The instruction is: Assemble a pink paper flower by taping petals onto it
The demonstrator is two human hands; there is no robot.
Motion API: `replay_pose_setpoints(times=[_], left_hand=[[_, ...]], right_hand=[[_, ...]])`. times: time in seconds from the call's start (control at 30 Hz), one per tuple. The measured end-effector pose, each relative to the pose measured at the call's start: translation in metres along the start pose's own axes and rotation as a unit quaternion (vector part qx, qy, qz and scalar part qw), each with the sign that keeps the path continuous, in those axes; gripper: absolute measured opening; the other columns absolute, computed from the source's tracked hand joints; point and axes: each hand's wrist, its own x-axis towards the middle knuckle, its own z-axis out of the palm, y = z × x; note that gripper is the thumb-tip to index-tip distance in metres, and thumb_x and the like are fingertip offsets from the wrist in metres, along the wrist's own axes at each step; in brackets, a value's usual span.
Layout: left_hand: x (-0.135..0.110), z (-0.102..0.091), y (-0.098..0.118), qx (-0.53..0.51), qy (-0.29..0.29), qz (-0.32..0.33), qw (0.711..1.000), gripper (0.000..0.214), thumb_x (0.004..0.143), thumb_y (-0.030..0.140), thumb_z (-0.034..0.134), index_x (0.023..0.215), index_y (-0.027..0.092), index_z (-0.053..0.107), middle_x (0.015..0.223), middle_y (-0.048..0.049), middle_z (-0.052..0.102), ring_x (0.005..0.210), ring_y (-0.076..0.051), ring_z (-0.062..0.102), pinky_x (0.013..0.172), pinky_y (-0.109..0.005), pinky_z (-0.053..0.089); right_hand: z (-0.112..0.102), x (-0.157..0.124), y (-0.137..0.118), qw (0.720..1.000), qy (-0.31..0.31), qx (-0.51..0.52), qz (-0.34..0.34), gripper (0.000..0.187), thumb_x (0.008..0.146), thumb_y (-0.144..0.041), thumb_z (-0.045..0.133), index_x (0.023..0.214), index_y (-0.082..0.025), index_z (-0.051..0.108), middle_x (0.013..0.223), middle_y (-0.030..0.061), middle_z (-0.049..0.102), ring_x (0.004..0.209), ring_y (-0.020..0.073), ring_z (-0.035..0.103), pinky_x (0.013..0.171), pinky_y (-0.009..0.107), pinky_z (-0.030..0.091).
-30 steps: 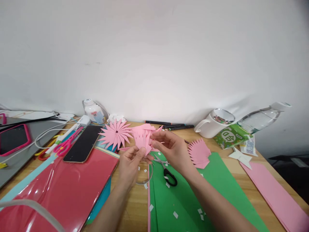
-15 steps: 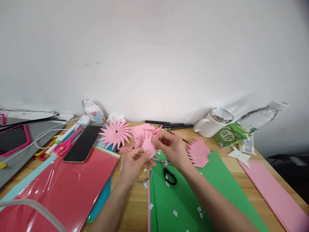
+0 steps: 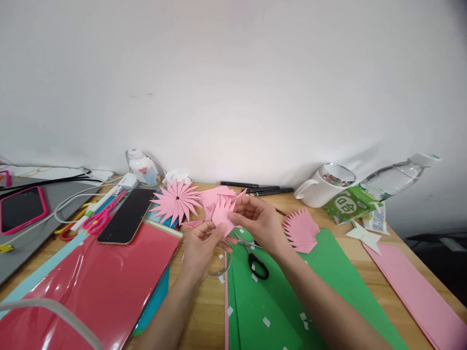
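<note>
Dark phone [image 3: 127,216]: well left of black-handled scissors [image 3: 251,254]. Pink pinwheel [image 3: 172,201]: left of and beyond scissors. Left hand [image 3: 200,244]: left of scissors, thumb and fingers pinching the folded pink piece [image 3: 222,215], raised just beyond scissors, points upward. Right hand [image 3: 261,222]: beyond scissors, thumb at piece's right edge; whether gripping, cannot tell. Spiked pink fan [image 3: 302,232]: right of scissors.

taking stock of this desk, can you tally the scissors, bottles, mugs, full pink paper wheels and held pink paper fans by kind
Scissors: 2 (pink scissors, black-handled scissors)
Bottles: 2 (white bottle, clear bottle)
Mug: 1
Full pink paper wheel: 1
Held pink paper fan: 1
Total: 7
</note>
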Motion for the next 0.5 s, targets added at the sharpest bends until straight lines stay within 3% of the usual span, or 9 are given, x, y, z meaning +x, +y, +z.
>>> replay_pose_setpoints(times=[0.23, 0.37, 0.5], left_hand=[[-0.003, 0.003, 0.008, 0.08, -0.006, 0.001, 0.997, 0.032, 0.067, 0.042, 0.072, 0.061, 0.015, 0.057, 0.049, -0.0021, 0.065, 0.039, -0.012, 0.057, 0.043, -0.022, 0.045], [-0.003, 0.003, 0.009, 0.077, -0.013, 0.003, 0.997, 0.032, 0.068, 0.043, 0.07, 0.061, 0.015, 0.056, 0.048, -0.0024, 0.064, 0.04, -0.013, 0.057, 0.044, -0.022, 0.046], [-0.002, 0.004, 0.007, 0.065, -0.031, -0.008, 0.997, 0.034, 0.069, 0.046, 0.068, 0.069, 0.015, 0.055, 0.056, -0.0027, 0.066, 0.047, -0.016, 0.063, 0.047, -0.025, 0.05]], right_hand=[[0.001, 0.001, 0.009, 0.999, -0.03, -0.038, 0.006, 0.034, 0.059, -0.039, 0.078, 0.063, -0.017, 0.053, 0.057, -0.0043, 0.054, 0.052, 0.0085, 0.047, 0.05, 0.022, 0.038], [0.0, 0.001, 0.011, 0.999, -0.017, -0.042, 0.003, 0.033, 0.06, -0.038, 0.078, 0.064, -0.017, 0.052, 0.055, -0.0058, 0.05, 0.049, 0.0075, 0.042, 0.048, 0.021, 0.033], [-0.002, 0.003, 0.013, 0.996, -0.05, -0.071, -0.009, 0.032, 0.061, -0.039, 0.077, 0.064, -0.016, 0.056, 0.057, -0.0043, 0.053, 0.051, 0.0083, 0.044, 0.049, 0.022, 0.035]])
